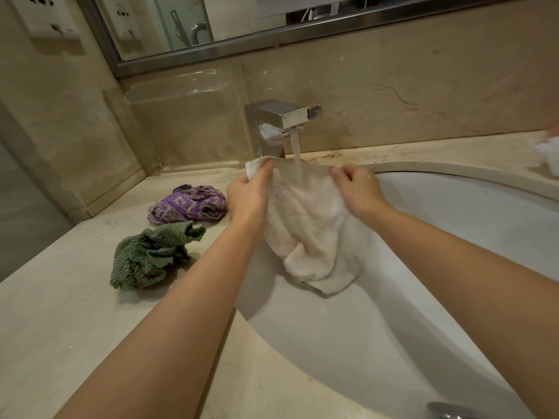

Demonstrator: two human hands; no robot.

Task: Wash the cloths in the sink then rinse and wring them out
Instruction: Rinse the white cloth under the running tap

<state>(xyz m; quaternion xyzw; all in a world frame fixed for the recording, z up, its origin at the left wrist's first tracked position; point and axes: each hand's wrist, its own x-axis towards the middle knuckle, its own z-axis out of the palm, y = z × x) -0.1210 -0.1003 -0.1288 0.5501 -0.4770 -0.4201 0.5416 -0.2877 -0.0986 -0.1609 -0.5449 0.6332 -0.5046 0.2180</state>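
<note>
Now I hold the white terry cloth spread under the running faucet above the sink, left hand and right hand each pinching a top corner, so I judge this the rinse, wringing next.

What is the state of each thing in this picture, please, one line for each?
Tap: on, water running onto the white cloth.
White cloth: held spread under the stream, lower part hanging into the sink.
Left hand: fingers grip the cloth's top left edge.
Right hand: fingers grip the cloth's top right edge.
Green cloth: crumpled on the counter.
Purple cloth: crumpled on the counter, behind the green one.
Sink: holds no standing water that shows.
</note>
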